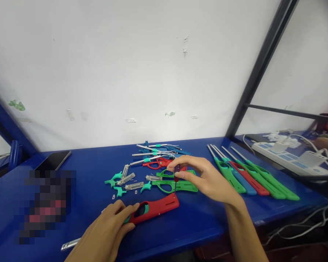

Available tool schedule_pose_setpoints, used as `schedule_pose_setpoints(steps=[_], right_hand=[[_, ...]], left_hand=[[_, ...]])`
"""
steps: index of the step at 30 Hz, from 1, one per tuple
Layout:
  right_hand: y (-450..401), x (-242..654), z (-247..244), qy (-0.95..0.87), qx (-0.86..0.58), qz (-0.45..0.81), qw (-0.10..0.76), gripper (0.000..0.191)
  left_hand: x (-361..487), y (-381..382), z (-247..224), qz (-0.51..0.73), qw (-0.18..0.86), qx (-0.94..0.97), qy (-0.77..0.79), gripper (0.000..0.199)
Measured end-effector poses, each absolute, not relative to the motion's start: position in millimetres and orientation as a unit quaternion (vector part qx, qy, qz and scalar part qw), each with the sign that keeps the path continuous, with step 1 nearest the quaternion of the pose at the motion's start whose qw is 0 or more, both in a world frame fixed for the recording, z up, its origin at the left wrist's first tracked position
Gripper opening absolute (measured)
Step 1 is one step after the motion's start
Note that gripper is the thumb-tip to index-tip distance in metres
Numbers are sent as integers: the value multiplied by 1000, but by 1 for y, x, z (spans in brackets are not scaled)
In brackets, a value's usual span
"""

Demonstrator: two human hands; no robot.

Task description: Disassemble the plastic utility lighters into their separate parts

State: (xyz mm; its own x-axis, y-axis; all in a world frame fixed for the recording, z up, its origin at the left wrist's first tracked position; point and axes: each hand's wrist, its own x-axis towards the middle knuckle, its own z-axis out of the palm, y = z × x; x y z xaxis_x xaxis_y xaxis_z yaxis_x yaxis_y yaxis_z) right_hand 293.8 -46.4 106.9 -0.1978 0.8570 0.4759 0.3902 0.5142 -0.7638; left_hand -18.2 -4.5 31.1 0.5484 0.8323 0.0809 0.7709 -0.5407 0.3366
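Observation:
My left hand (109, 223) grips the front end of a red lighter (160, 210) lying on the blue table (180, 231). The lighter's metal tube runs out under that hand, its tip (70, 244) showing at the lower left. Between the thumb and fingers of my right hand (205, 178) is a small dark screwdriver (176, 174), held upright with its tip at the right end of the red handle. Just behind lie open green lighter shells (180, 185), clear fuel tanks (135, 186) and teal triggers (119, 191).
Several whole lighters (255, 182) lie side by side on the right. Metal tubes (142, 154) and red shell parts (154, 164) are piled at the back. A phone (54, 160) rests at the back left. Beyond a dark post (258, 65) sit power strips (289, 156) with white cables.

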Motion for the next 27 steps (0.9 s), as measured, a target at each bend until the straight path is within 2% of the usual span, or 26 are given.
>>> schedule_pose_setpoints(steps=[2,5,9,12,18,23,27], right_hand=[[-47,294,107,-736,-423,258,461,19],[-48,294,107,-737,-420,233,475,1],[-48,295,108,-745,-417,225,469,6],[-49,295,108,-747,-413,260,451,19],[-47,293,103,-732,-409,299,456,4],[-51,297,105,-725,-403,295,474,19],[-52,299,108,-751,-468,263,383,18]], left_hand=[[-18,-4,32,119,129,872,457,42],[-18,-4,30,124,131,871,458,42],[-19,-5,29,132,136,867,462,42],[-18,-6,32,126,138,867,462,43],[-16,-6,38,111,138,865,469,44],[-15,-6,39,111,130,871,461,44],[-19,-7,34,124,120,878,447,42]])
